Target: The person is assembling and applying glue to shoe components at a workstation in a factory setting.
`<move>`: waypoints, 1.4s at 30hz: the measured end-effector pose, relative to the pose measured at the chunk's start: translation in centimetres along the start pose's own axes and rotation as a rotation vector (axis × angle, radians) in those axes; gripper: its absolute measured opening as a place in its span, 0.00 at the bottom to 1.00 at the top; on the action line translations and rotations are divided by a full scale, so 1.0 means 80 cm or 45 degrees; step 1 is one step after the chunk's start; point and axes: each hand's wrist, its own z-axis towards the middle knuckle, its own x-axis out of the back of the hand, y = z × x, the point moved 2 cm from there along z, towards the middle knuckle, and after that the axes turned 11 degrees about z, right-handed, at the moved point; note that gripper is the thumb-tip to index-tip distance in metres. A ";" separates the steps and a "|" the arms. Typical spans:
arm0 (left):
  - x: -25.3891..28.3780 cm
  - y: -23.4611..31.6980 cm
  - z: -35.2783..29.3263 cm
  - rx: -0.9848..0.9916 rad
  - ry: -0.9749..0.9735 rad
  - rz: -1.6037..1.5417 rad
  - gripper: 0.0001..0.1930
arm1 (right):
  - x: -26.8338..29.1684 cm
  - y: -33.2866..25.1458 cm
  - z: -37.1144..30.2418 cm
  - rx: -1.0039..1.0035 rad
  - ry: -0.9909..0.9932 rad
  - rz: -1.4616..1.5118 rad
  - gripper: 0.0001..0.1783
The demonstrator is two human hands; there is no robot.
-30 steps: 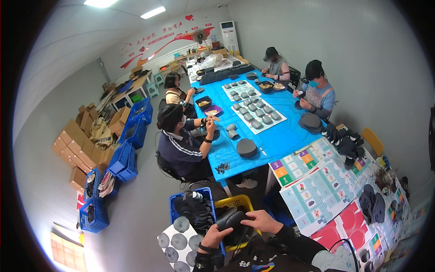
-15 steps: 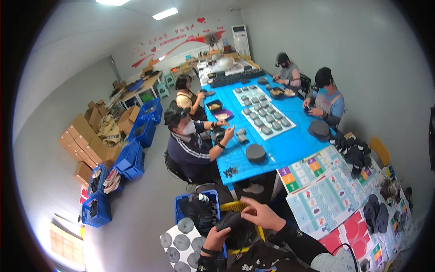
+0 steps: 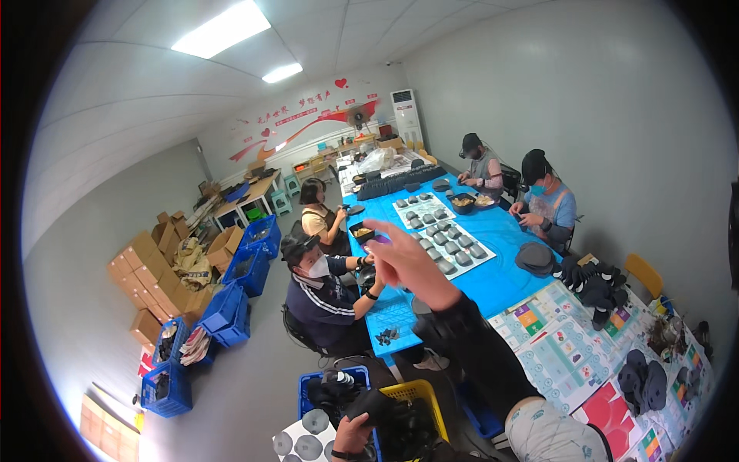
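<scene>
My left hand is low in the view, its fingers closed round the lower edge of a dark, cap-like fabric piece. My right hand is raised in front of the blue-covered table, apart from the fabric piece. Its fingers are partly stretched and apart, with nothing visible in them. Below the fabric piece stand a yellow basket and a blue basket, both with dark pieces inside. Next to my left hand lies a white sheet with round grey pieces on it.
Several people sit along the table, the nearest being a person in a dark shirt at its left. White boards carry rows of grey pieces. Printed sheets and dark caps lie at the right. Blue crates and cartons line the left.
My right hand has left the dark piece and risen forward over the table. My left hand has moved slightly down and left with the piece. The view has tilted up.
</scene>
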 end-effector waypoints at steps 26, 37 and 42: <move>-0.085 -0.056 0.017 0.252 -0.307 0.025 0.18 | -0.110 -0.056 -0.317 0.404 -0.006 -0.389 0.43; -0.151 -0.119 -0.018 0.508 -0.955 0.265 0.18 | -0.059 0.137 -0.538 -0.633 0.927 -1.166 0.32; -0.218 -0.216 -0.063 0.718 -1.267 0.769 0.17 | -0.082 0.156 -0.741 -0.861 1.300 -1.177 0.25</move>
